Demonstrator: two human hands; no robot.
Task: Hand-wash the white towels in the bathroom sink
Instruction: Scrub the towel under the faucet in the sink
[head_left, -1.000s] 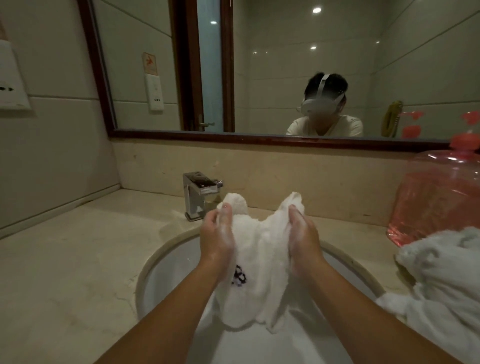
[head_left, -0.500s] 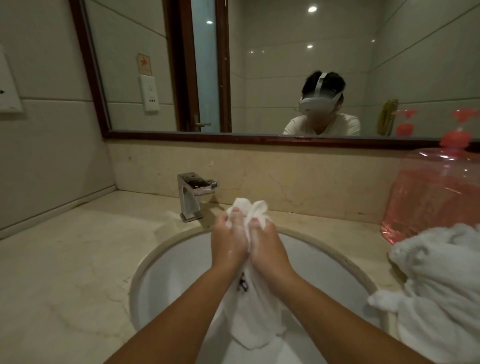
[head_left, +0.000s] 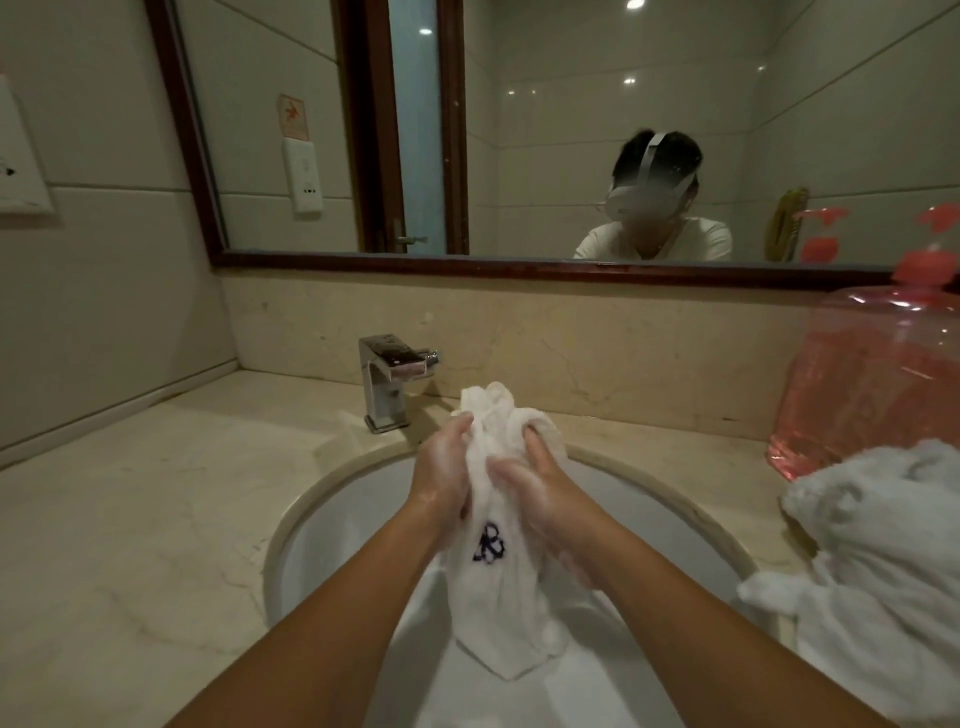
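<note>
Centre frame, over the round white basin: soapy white cloth towel, scrubbing step; your left hand and right hand fingers clenched on it. Next likely: rinsing under the chrome tap.

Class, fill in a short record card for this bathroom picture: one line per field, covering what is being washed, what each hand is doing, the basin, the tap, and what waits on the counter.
item being washed: small white cloth towel with a dark embroidered mark, bunched, hanging into the basin
left hand: soapy, gripping the towel's left side
right hand: soapy, gripping the towel's right side
basin: round white sink set in a beige marble counter
tap: square chrome faucet, no water visibly running
waiting on counter: heap of white towels; pink translucent pump bottle behind it
</note>
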